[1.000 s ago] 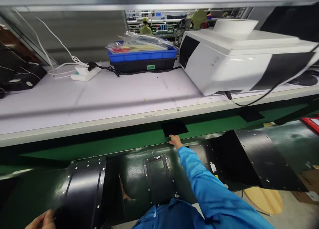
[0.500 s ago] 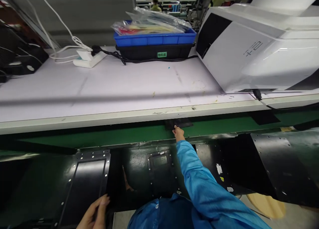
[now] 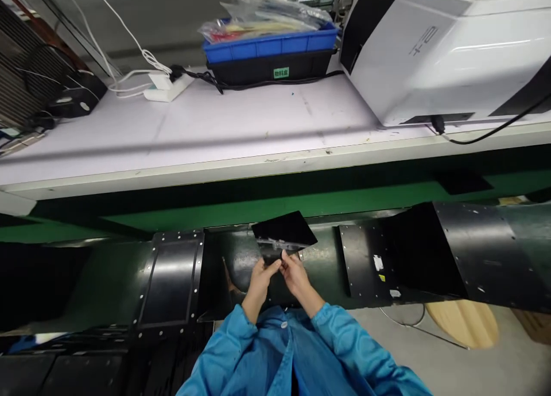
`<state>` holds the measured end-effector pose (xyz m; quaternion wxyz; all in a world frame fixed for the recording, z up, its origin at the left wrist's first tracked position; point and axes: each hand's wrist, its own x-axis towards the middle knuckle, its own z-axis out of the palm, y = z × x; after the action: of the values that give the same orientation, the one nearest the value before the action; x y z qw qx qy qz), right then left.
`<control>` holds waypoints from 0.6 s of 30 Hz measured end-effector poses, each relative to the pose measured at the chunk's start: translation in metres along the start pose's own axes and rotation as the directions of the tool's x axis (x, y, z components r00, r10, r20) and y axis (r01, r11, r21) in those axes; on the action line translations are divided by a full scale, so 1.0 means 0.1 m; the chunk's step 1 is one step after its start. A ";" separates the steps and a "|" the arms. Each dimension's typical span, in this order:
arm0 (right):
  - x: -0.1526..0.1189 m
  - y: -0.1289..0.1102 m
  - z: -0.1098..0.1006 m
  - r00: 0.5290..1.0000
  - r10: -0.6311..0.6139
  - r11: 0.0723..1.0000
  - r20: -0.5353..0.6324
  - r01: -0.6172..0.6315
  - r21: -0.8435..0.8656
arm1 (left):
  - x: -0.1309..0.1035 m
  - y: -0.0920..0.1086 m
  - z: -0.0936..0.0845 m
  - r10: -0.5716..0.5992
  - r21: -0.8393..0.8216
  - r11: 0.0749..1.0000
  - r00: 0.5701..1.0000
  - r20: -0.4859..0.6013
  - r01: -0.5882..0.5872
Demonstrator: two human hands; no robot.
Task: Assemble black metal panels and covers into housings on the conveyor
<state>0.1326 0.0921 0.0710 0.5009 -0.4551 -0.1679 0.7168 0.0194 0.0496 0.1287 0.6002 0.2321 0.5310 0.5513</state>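
Note:
Both hands are together in front of my body, closed on the near edge of a thin glossy black panel [image 3: 286, 228]. The panel is tilted, and pale reflections cross its lower part. My left hand [image 3: 259, 280] grips its near edge from the left. My right hand [image 3: 296, 274] pinches the same edge just beside it, thumbs nearly touching. Below the hands is a dark green belt surface [image 3: 321, 270]. A black plate with rivets [image 3: 172, 281] lies to the left, and another black riveted plate [image 3: 361, 261] with small labels lies to the right.
Beyond the belt runs a white shelf [image 3: 232, 135] with a raised front edge. On it stand a blue tray [image 3: 271, 45] of plastic bags, a power strip [image 3: 170, 89] with cables, and a large white machine [image 3: 417, 63]. A round wooden stool [image 3: 467, 324] stands lower right.
My right hand has drawn back from the green ledge under the shelf, where it touched a dark flat item. My left hand has come in from the lower left, and both now grip the panel.

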 end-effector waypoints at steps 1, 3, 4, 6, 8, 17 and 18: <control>-0.11 0.07 -0.02 1.000 0.002 1.000 0.019 -0.001 -0.015 | -0.05 -0.07 -0.02 -0.005 -0.036 0.999 1.000 -0.029 0.004; -0.27 0.14 -0.09 0.998 0.000 0.998 0.062 0.004 -0.063 | -0.17 -0.19 -0.11 -0.041 -0.100 0.994 0.998 -0.057 0.035; -0.33 0.15 -0.13 0.997 -0.006 0.992 0.083 0.017 -0.129 | -0.22 -0.24 -0.18 -0.057 -0.126 0.991 0.997 -0.045 0.051; -0.41 0.14 -0.23 0.991 -0.004 0.954 0.132 0.043 -0.296 | -0.31 -0.33 -0.34 -0.068 -0.169 0.983 0.998 -0.013 0.065; -0.48 0.13 -0.33 0.986 0.024 0.903 0.164 0.049 -0.428 | -0.38 -0.41 -0.48 -0.084 -0.191 0.978 0.996 0.012 0.085; -0.57 0.20 -0.62 0.996 0.040 0.909 0.074 -0.005 -0.416 | -0.52 -0.65 -0.71 -0.280 -0.187 0.942 0.960 0.027 0.280; -0.54 0.22 -0.64 0.998 0.019 0.923 0.068 0.009 -0.386 | -0.53 -0.69 -0.72 -0.332 -0.163 0.929 0.943 0.023 0.332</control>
<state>0.1774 0.0216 0.0481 0.3934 -0.5198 -0.3219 0.6866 -0.0075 -0.0400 0.0656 0.7006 0.0874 0.5166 0.4844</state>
